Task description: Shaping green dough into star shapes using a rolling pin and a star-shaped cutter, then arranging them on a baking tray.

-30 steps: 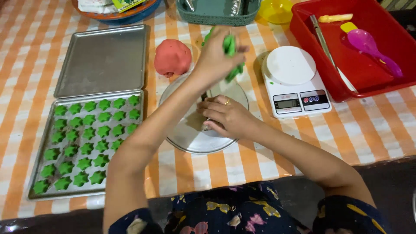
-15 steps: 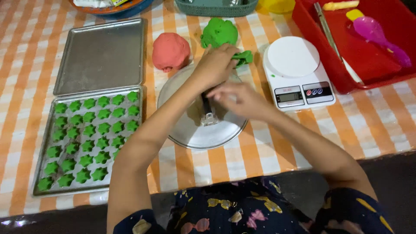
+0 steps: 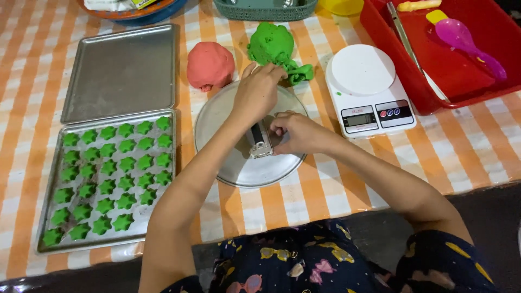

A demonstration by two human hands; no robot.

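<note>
**Star Cookies Fill One Tray, Second Waits Bare**

Head view: A person worked over a round metal plate (image 3: 239, 163) set on an orange-checked table (image 3: 461, 157). The left hand (image 3: 258, 95) lay curled over the far side of the plate, its fingertips reaching toward a strip of green dough (image 3: 300, 72) trailing from the green lump (image 3: 271, 43) just beyond the rim; whether those fingers pinched the strip could not be told. The right hand (image 3: 296, 133) was closed in a pinch on a small metal press (image 3: 259, 141), which rested on the plate between the two hands.

A pink lump (image 3: 210, 65) sat beside the green one, touching the plate's edge and seemingly uncut. To the left, the near tray (image 3: 49, 217) held rows of green stars (image 3: 108, 179), covering nearly its whole surface. The far tray (image 3: 122, 73), just behind it, carried nothing. Judged from that, one tray's worth of shaping looked done, while much of the green dough, all of the pink and a whole tray remained.

A white scale (image 3: 369, 92) stood to the right of the plate, its platform bare. A red bin (image 3: 450, 70) beyond it held a purple spoon (image 3: 467, 43) and other utensils. A green basket (image 3: 266, 10) stood at the table's far edge.
</note>
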